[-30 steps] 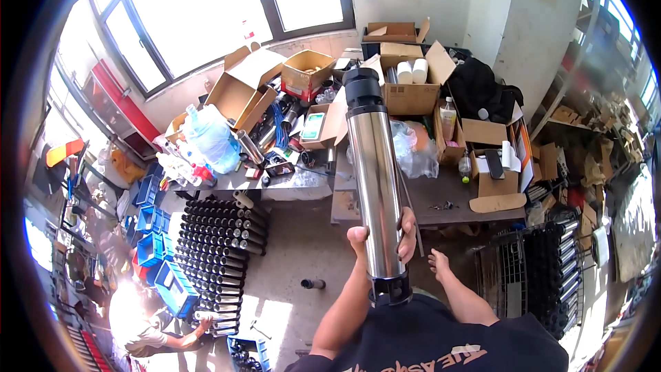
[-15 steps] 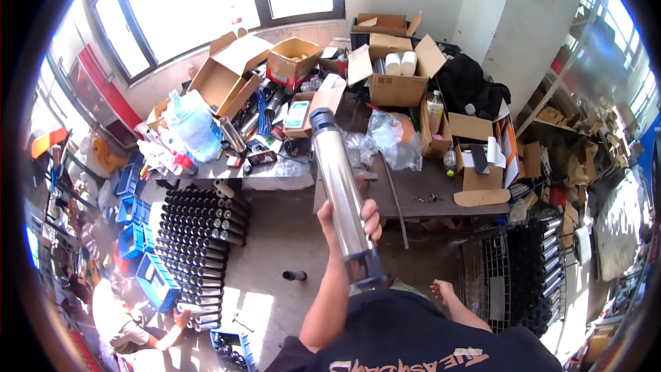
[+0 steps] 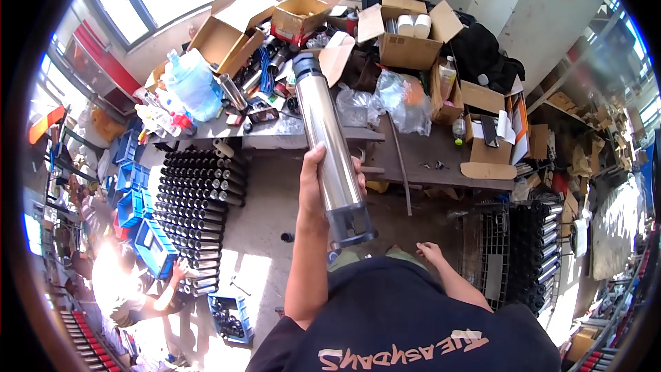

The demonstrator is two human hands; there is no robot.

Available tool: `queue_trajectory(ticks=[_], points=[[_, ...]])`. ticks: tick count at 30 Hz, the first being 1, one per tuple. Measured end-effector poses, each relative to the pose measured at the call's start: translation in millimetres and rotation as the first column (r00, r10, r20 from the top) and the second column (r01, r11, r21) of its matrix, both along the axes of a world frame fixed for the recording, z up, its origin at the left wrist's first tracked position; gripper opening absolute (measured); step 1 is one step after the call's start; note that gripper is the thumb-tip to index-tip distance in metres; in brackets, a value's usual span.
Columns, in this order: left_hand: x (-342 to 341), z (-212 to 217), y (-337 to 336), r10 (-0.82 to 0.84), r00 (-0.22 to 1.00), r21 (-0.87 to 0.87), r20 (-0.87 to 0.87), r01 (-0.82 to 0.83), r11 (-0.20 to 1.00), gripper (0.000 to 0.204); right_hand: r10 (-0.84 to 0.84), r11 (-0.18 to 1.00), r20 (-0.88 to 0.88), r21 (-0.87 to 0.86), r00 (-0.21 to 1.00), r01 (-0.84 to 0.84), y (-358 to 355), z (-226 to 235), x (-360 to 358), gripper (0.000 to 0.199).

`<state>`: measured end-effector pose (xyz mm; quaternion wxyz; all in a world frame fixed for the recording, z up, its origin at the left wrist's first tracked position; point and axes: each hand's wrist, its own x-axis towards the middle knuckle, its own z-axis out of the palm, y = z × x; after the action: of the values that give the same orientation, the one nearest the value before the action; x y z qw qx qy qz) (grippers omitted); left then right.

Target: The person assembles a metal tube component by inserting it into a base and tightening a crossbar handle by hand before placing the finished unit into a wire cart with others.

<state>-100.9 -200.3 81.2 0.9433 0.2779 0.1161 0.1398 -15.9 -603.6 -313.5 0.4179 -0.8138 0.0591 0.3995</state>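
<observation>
We hold a silver tube (image 3: 329, 134) with dark grey ends; at ten o'clock black tubes (image 3: 196, 189), blue bins (image 3: 141, 224); at twelve, brown boxes (image 3: 406, 41).

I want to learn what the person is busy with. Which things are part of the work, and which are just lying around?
Part of the work:
- shiny metal tube, gripped by the left hand
- rows of black tubes standing on the floor

Just lying about:
- open cardboard boxes
- big clear water jug
- blue crates
- right hand, empty, down low
</observation>
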Motion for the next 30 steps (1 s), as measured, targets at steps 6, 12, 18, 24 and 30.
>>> queue_trajectory(ticks=[6,12,18,24,30], points=[[4,-6,4,-0.037,0.967,-0.07,0.251,0.057,0.996,0.076,0.152,0.988,0.087,-0.046,0.985,-0.148,23,-17,9,0.041],[17,-2,6,-0.088,0.959,-0.058,0.269,0.107,0.992,0.076,0.188,0.981,0.152,-0.083,0.97,-0.177,23,-28,16,0.042],[24,-24,-2,-0.091,0.927,-0.132,0.365,0.148,0.98,0.077,0.261,0.946,0.157,-0.236,0.953,-0.22,2,-15,17,0.047],[41,-60,-6,-0.054,0.991,-0.292,0.119,0.087,0.952,0.071,0.242,0.919,0.081,-0.34,0.967,-0.201,-33,-18,21,0.052],[38,-47,1,0.007,0.981,-0.035,-0.192,-0.014,0.999,0.077,0.235,0.93,0.069,-0.307,0.969,-0.204,-23,-16,17,0.049]])
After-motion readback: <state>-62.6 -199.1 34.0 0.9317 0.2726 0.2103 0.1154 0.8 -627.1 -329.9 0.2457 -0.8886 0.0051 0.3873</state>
